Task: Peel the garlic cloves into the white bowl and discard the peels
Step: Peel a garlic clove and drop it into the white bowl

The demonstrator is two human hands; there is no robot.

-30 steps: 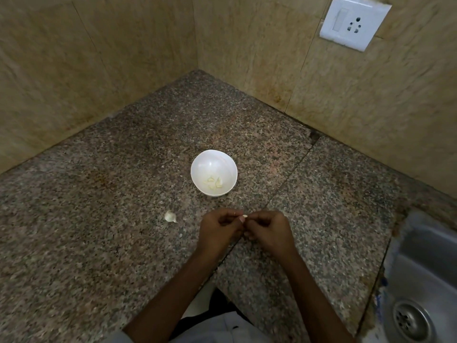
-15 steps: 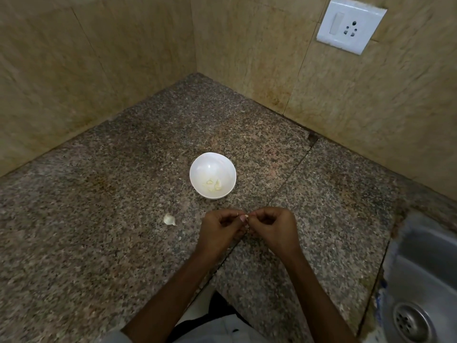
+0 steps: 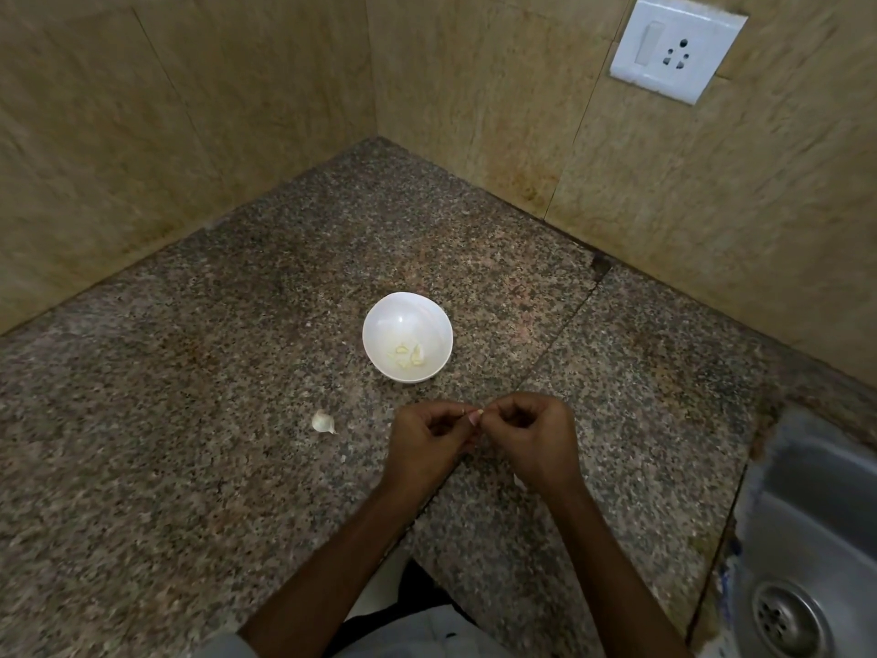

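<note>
My left hand (image 3: 427, 444): fingers curled, thumb and forefinger pinching one end of a small pale garlic clove (image 3: 476, 415).
My right hand (image 3: 531, 434): curled the same way, its fingertips nipping the other end, and touching my left hand just above the speckled brown granite counter (image 3: 190, 420).
Clove in hand: mostly hidden, only a pale tip shows.
Handling, as I judge it: light and firm, with thin, brittle, papery skin, and slippery once bare. I'd catch the skin at the tip with a nail.
Round glossy white bowl (image 3: 403, 311): upright, just beyond my hands.
In the bowl: a few peeled yellowish cloves (image 3: 409, 356) at the bottom.
Spare unpeeled white clove (image 3: 323, 422): on the counter, left of my left hand, apart from the bowl.
Steel sink (image 3: 807, 539): well apart, to my right.
</note>
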